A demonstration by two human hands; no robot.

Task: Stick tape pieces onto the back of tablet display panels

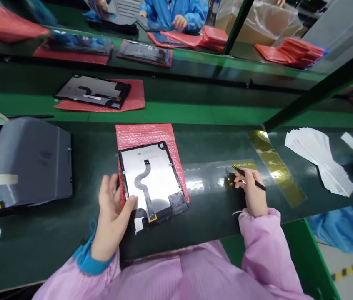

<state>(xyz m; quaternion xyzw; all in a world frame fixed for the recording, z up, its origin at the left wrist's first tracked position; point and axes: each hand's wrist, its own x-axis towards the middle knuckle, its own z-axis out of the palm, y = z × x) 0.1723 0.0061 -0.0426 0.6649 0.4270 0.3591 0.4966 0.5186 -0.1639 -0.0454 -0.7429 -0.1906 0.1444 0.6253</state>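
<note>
My left hand (112, 214) is open at the left edge of a tablet screen panel (160, 166), its thumb resting over the lower left part. The panel lies back side up, silver with a black border and a dark curved flex cable (145, 187). Under it is a pink bubble-wrap bag (145, 131). My right hand (251, 187) is closed on black tweezers (249, 177), which point left. Their tips are over a small sheet of amber tape (245, 165) on a clear strip (207, 177). I cannot tell whether the tips grip any tape.
A grey machine (35, 158) stands at the left. A wider amber tape strip (278, 168) and fanned white strips (320, 160) lie to the right. Another panel (93, 89) sits on a pink bag behind. A green post (316, 87) slants at the right; co-workers in blue sleeves are nearby.
</note>
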